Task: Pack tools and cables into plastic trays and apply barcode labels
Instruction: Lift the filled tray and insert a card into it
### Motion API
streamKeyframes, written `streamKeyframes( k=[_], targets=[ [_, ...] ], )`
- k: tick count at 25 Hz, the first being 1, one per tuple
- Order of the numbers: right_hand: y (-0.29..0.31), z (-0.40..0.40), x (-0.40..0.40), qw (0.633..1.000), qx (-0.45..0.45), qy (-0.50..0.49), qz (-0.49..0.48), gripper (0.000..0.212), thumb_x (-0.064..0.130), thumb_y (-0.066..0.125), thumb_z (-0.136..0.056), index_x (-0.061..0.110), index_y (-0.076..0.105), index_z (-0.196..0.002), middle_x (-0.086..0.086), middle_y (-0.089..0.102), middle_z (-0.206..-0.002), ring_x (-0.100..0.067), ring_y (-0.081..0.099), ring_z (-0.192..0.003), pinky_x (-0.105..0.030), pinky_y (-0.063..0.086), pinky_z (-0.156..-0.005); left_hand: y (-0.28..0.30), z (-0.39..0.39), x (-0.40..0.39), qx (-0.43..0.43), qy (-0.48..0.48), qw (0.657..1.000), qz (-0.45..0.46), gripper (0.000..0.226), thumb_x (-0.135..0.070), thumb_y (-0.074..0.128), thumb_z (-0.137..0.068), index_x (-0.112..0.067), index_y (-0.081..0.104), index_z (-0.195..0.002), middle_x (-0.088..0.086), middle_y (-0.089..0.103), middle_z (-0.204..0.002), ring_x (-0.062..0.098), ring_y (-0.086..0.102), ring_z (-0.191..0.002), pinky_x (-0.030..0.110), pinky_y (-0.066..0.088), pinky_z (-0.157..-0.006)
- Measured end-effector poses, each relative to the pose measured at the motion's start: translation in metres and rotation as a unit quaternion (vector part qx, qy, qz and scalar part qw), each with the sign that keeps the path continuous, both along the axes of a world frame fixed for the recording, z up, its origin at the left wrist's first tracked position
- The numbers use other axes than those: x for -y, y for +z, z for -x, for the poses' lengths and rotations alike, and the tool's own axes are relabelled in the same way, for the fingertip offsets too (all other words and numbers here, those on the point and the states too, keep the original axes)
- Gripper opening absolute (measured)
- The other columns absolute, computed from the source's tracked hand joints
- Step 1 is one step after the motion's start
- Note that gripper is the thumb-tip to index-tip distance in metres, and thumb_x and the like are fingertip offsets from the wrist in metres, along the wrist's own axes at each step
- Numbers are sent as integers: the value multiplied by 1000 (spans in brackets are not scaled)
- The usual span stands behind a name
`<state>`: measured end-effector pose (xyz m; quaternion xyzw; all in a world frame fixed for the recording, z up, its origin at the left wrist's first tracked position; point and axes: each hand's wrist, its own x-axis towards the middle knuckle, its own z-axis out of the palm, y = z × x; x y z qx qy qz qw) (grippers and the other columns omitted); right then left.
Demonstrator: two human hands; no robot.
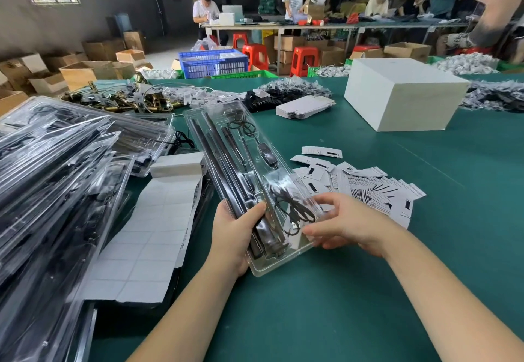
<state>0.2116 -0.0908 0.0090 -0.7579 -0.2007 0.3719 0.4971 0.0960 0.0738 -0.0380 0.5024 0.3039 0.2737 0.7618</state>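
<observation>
My left hand [235,237] grips the packed tray [249,180] held over the bench [340,305] while my right hand [344,224] pinches its near edge, so packing looks done and labelling next, needing one peeled from the label sheet [147,237].

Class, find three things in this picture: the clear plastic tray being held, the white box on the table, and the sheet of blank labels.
clear plastic tray [226,146], head view, on its upper middle.
white box [397,92], head view, on its top face.
sheet of blank labels [147,234], head view, on its middle.
</observation>
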Motion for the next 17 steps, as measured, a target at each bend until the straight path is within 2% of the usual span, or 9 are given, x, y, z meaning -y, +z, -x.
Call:
streamKeyframes(
  k=[2, 4, 7, 11, 12, 14, 16, 17],
  targets=[
    [2, 1, -3, 987, 151, -26, 45, 63, 19, 89, -65, 23, 61, -121, -2, 70, -97, -15, 70, -80, -28, 56, -68, 1, -1, 0, -16, 15, 1000, -6, 40, -10, 78, -76, -12, 55, -107, 17, 68, -104, 33, 68, -95, 55, 53, -86],
    [4, 5, -6, 961, 262, -38, 79, 61, 30, 91, -61, 23, 67, -116, 7, 68, -97, -8, 64, -84, -24, 49, -77, 2, -1, -1, -15, 26, 1000, -1, 38, -8, 77, -76, -12, 55, -106, 15, 67, -103, 29, 67, -93, 49, 55, -84],
    [7, 8, -8, 953, 291, -47, 66, 58, 31, 91, -61, 23, 69, -114, 9, 68, -96, 0, 59, -77, -18, 43, -71, 4, -2, -1, -12, 28, 1000, 1, 27, -2, 74, -78, -10, 56, -97, 14, 69, -93, 23, 68, -76, 38, 58, -69],
    [10, 7, -6, 943, 322, -33, 79, 45, 32, 88, -65, 30, 68, -106, 19, 63, -87, 8, 54, -72, -5, 36, -58, 5, -2, -1, -13, 27, 999, 13, 24, 3, 71, -79, -8, 56, -95, 18, 69, -92, 29, 67, -79, 46, 58, -78],
    [10, 6, -6, 954, 290, -27, 70, 40, 30, 86, -69, 28, 67, -105, 15, 65, -87, 5, 57, -72, -7, 39, -59, 5, -2, -1, -13, 25, 999, 15, 24, 3, 70, -79, -7, 56, -96, 18, 69, -92, 29, 68, -78, 46, 58, -78],
    [15, 2, -5, 991, 127, -39, 10, 23, 16, 71, -86, 14, 66, -108, 2, 70, -88, -7, 62, -69, -16, 48, -60, 5, -3, -1, -6, 17, 999, 32, 25, 4, 70, -80, -5, 57, -99, 19, 70, -91, 30, 70, -77, 47, 58, -76],
    [18, -3, 1, 998, 7, -39, -38, 24, -2, 51, -93, 7, 63, -111, -4, 74, -86, -12, 61, -65, -20, 50, -55, 5, -2, -2, -3, 6, 999, 54, 24, 4, 69, -81, -3, 58, -101, 19, 72, -88, 31, 72, -76, 48, 59, -71],
    [18, -5, 5, 999, -6, -19, -50, 27, -8, 50, -92, 7, 63, -110, -5, 75, -88, -12, 62, -64, -19, 50, -54, 5, -2, -3, 0, 0, 998, 67, 23, 4, 68, -81, -3, 59, -101, 19, 72, -86, 31, 72, -75, 47, 59, -68]
  ],
)
